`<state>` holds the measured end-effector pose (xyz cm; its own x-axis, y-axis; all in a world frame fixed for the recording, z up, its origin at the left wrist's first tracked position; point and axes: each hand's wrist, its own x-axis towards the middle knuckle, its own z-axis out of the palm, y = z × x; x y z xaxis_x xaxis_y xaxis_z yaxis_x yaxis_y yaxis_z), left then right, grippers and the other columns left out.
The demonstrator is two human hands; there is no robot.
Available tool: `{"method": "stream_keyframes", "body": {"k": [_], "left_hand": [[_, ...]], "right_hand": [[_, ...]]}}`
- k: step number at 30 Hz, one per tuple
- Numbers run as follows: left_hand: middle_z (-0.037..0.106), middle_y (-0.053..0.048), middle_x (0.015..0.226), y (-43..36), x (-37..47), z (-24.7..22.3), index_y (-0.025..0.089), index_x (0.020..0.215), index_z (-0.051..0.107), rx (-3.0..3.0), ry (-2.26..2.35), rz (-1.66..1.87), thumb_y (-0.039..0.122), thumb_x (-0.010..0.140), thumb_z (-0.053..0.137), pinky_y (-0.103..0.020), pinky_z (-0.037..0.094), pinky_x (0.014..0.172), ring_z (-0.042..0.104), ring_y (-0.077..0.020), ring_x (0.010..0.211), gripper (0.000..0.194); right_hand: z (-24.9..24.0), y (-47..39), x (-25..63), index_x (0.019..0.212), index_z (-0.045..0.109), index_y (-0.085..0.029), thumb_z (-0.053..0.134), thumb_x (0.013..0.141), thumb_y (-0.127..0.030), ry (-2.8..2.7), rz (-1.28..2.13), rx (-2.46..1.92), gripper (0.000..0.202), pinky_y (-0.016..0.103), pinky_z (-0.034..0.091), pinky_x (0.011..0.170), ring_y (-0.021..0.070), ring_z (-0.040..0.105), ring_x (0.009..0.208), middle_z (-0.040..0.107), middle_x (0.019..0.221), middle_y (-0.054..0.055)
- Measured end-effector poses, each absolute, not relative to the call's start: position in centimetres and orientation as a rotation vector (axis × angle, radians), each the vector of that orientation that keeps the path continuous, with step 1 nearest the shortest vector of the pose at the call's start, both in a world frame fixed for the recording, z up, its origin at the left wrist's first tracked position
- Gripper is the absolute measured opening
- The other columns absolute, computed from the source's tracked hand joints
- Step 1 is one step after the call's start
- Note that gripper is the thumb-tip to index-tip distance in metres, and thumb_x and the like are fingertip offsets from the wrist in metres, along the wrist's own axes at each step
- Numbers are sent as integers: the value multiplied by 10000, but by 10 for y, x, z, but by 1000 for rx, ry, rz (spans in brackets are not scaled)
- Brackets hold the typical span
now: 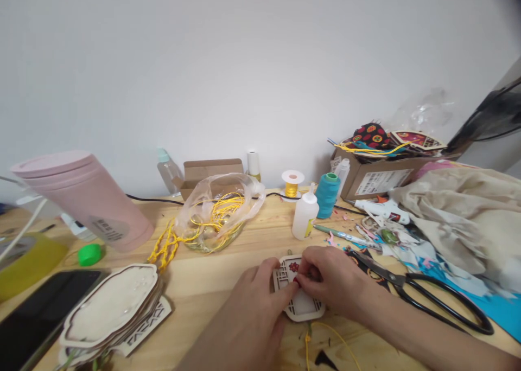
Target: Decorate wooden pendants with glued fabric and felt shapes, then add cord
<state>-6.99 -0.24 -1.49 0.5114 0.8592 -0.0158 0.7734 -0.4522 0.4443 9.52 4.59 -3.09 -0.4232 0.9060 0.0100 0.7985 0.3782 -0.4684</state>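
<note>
A small pale wooden plaque (303,308) with cut-out lattice corners lies on the table at lower centre. One red flower shape (293,266) shows on its light panel. My left hand (260,298) grips the plaque's left side, with its thumb reaching over the panel. Above the panel, the fingers of my right hand (331,276) are pinched together on a small red piece (297,281), mostly covered by fingertips. A yellow cord (308,338) trails from the plaque's lower edge.
Black-handled scissors (407,284) and fabric scraps (427,251) lie to the right. Behind stand a squeeze bottle (305,219) and teal thread (328,194). Leftward are stacked wooden plaques (109,306), a phone (44,311), a pink tumbler (89,203) and a bag of yellow cords (220,213).
</note>
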Motion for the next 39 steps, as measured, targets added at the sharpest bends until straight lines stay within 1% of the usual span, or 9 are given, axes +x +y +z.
{"method": "stream_keyframes", "body": {"k": [10,14,17,20,23,27,34,37,39], "left_hand": [[404,-100,1221,-3,-69,-20,253,1166,457,2383,1364,239,38,670,403,-392,394,866,437,-230,1042,543],[395,-99,1231,-2,-69,-20,246,1156,470,2415,1391,224,36,671,404,-395,395,868,435,-236,1047,532],[410,-93,1214,-2,-69,-20,243,1123,498,2421,1377,227,42,680,410,-381,398,867,448,-225,1027,495],[408,-90,1219,-2,-70,-19,246,1127,496,2405,1371,229,59,699,414,-375,391,877,442,-221,1031,475],[402,-76,1230,-2,-71,-21,271,1148,474,2388,1374,227,78,717,416,-381,373,895,421,-223,1054,476],[396,-59,1237,-1,-72,-22,298,1158,456,2386,1371,217,76,707,421,-386,348,916,400,-217,1067,504],[422,-90,1193,-2,-70,-20,263,1092,517,2488,1399,207,41,669,419,-412,385,844,451,-232,984,488],[450,-83,1160,-2,-69,-20,271,1069,536,2532,1412,218,47,673,427,-398,403,804,476,-221,930,468],[458,-78,1156,-3,-69,-18,280,1067,537,2554,1418,211,56,673,440,-398,410,785,486,-220,909,464]], "right_hand": [[-32,45,93,594,606,-172,535,642,-167,-2401,566,-1550,85,193,262,456,97,451,484,566,520,-14],[-25,51,100,588,592,-176,537,699,-258,-2382,529,-1589,149,199,258,441,101,451,470,567,518,-12],[-14,52,112,641,592,-182,495,759,-312,-2382,504,-1526,200,204,281,449,104,460,476,570,542,-10],[-10,44,120,728,608,-202,460,797,-273,-2493,462,-1354,178,218,327,516,124,506,577,587,633,2],[-20,32,123,891,603,-227,425,822,-237,-2627,408,-1205,191,240,349,572,153,523,683,584,745,30],[-37,23,125,1058,537,-255,398,825,-210,-2685,244,-1112,275,254,336,559,167,504,692,560,804,49],[-41,24,125,1066,534,-275,374,832,-223,-2739,99,-1091,289,255,301,504,165,476,631,542,763,45],[-40,25,125,1072,533,-256,378,827,-202,-2737,169,-1111,295,255,328,521,165,488,647,542,786,50],[-39,26,126,1047,543,-244,366,840,-203,-2701,299,-1123,276,251,354,552,159,497,672,535,795,46]]}}
